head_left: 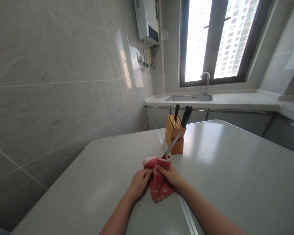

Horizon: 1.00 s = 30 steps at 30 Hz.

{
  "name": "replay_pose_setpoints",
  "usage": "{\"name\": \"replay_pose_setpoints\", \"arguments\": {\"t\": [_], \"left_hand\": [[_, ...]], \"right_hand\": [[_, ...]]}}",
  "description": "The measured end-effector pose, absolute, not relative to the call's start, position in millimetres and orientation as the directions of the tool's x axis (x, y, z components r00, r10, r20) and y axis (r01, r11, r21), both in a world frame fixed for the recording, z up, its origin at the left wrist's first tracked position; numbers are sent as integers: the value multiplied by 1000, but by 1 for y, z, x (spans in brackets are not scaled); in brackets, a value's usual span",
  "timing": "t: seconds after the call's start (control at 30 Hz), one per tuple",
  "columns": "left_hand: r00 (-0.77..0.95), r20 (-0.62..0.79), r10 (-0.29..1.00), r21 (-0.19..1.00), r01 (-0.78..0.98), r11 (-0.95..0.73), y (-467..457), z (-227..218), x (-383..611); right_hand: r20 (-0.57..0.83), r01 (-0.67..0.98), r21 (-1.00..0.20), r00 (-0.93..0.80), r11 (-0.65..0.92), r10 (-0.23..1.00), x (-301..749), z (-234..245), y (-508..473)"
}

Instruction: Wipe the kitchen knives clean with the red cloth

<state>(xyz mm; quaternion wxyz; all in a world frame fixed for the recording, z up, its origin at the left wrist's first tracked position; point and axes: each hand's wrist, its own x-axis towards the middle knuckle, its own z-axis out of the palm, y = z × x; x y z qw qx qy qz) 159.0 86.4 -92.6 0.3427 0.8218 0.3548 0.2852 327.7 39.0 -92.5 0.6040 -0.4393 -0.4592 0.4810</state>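
Note:
A knife [171, 146] points up and away from me, its bare blade tip in front of the wooden knife block [176, 147]. My left hand [139, 183] is closed around its dark handle, of which only a little shows. Folded about the lower blade is a red cloth [161, 188] with pale patches. My right hand [173, 177] grips this cloth from the right side, thumb on top. Two black-handled tools [186, 116] stand in the block's slots.
The light table [107, 163] has a metal seam [187, 212] running along it. Tiled wall rises on the left. Beyond the table, a counter [245, 98] holds a sink [189, 98] and faucet [206, 81] beneath a window. A water heater [147, 21] hangs on the wall.

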Motion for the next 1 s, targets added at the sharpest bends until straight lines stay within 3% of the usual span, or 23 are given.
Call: {"name": "replay_pose_setpoints", "arguments": {"t": [1.0], "left_hand": [[570,229,789,776,383,-502,92,-96,158]], "right_hand": [[150,-152,-973,147,173,978,327,-90,39]]}}
